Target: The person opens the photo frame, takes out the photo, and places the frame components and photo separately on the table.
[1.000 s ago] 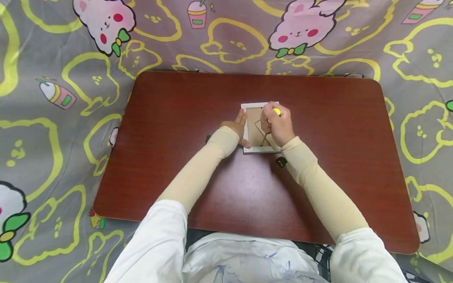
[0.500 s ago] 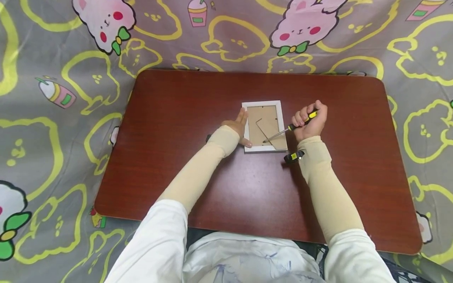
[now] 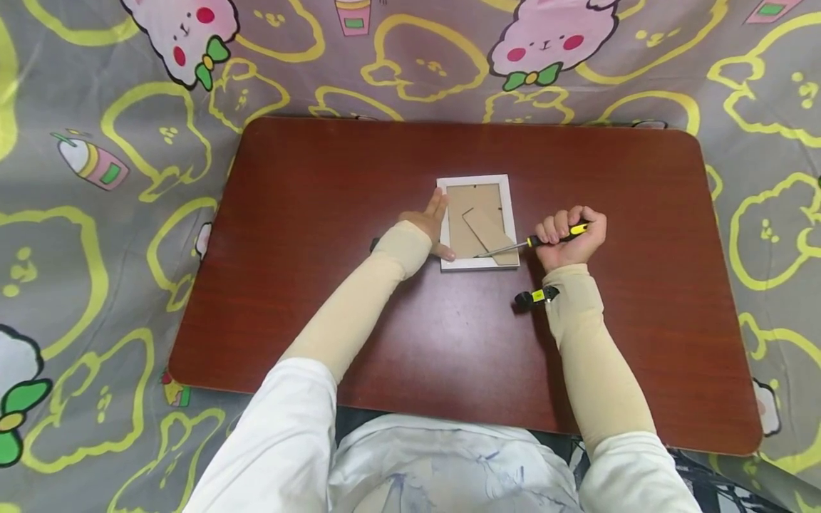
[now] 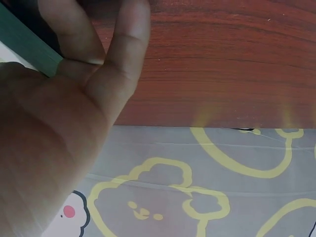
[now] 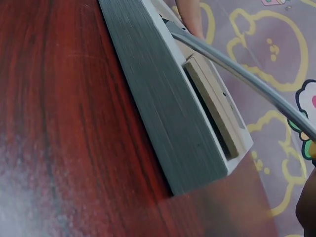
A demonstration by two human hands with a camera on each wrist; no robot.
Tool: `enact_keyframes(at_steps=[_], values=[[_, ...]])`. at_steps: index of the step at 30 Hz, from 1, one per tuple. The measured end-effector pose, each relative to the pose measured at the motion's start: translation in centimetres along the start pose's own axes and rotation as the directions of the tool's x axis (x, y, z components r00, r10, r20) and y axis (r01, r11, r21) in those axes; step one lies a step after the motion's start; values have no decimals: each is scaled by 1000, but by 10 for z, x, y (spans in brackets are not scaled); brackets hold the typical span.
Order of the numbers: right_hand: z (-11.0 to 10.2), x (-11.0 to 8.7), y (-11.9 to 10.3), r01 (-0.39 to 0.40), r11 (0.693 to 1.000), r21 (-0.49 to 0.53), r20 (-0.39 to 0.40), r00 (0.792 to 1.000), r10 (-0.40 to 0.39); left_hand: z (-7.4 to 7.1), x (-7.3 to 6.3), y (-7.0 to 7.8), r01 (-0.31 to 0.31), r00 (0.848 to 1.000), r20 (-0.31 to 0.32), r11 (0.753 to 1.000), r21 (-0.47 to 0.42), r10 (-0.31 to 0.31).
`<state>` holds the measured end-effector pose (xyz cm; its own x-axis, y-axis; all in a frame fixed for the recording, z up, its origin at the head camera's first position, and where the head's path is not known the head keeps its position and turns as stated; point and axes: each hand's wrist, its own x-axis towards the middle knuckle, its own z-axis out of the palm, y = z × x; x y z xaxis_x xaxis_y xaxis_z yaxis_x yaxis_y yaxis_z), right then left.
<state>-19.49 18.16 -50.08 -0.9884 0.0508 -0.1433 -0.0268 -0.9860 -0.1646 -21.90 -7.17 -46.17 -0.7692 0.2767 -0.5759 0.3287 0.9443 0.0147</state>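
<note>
A white picture frame (image 3: 507, 203) lies back side up on the table, its beige backing board (image 3: 457, 221) and slanted stand flap (image 3: 492, 231) showing. My left hand (image 3: 426, 222) rests along the frame's left side, fingers extended and thumb at the near left corner. To the right, my right hand (image 3: 572, 239) grips a screwdriver (image 3: 534, 242) with a black and yellow handle. Its shaft slants low across the frame, the tip by the board's near edge. In the right wrist view the steel shaft (image 5: 242, 74) reaches over the frame's grey side (image 5: 158, 98).
The reddish-brown wooden table (image 3: 308, 285) has rounded corners. A patterned grey cloth (image 3: 423, 64) hangs behind and around it. A small black and yellow device (image 3: 536, 296) sits at the right wrist.
My right hand has swung from above the frame out to its right, bringing the screwdriver from steep to nearly flat. The left hand keeps its place on the frame.
</note>
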Motion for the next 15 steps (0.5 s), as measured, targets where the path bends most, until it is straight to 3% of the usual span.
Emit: enact_keyframes(at_steps=[8,15], values=[[4,-5,2,-34,999,28,160,987,29,-4,-7,2,-4,1000,-23,1000,-3,4],[11,-9,6,-49,999,-16,341,939,52,-3,-4,5,23,999,-24,1000,7,-23]])
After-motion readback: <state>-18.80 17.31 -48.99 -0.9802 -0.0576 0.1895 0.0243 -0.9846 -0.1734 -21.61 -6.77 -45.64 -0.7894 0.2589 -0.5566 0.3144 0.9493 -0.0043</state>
